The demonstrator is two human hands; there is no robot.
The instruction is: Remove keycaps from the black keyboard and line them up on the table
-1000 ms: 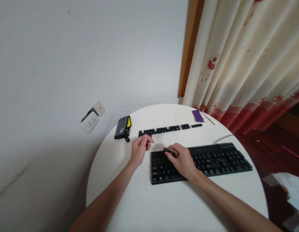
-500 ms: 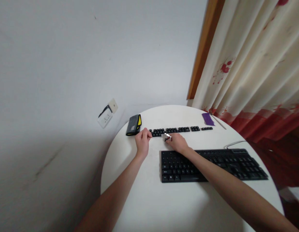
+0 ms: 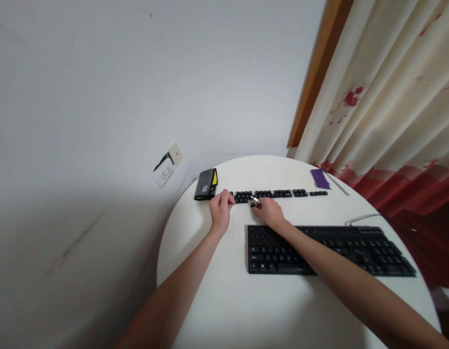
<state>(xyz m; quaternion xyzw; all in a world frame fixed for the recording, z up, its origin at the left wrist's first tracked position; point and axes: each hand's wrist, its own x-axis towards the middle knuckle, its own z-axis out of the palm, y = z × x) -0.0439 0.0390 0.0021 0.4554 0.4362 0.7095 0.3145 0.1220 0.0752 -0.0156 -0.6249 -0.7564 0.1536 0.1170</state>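
Observation:
A black keyboard (image 3: 336, 247) lies on a round white table (image 3: 246, 310). Beyond it a row of loose black keycaps (image 3: 278, 194) is laid out. My right hand (image 3: 270, 212) reaches past the keyboard to this row, fingers pinched on a small metal tool with a black keycap (image 3: 254, 202) at its tip. My left hand (image 3: 221, 209) rests at the row's left end, fingers curled and touching the first keycaps; whether it holds one is hidden.
A grey and yellow pouch (image 3: 206, 184) lies left of the keycap row. A purple piece (image 3: 320, 178) and a thin stick (image 3: 336, 184) lie at the far right by the curtain (image 3: 391, 106). A wall socket (image 3: 166, 167) sits to the left. The keyboard cable (image 3: 358, 219) trails right.
My right hand left the keyboard's top left corner and moved forward to the keycap row with the keycap. My left hand shifted forward to the row's left end. The view turned slightly left.

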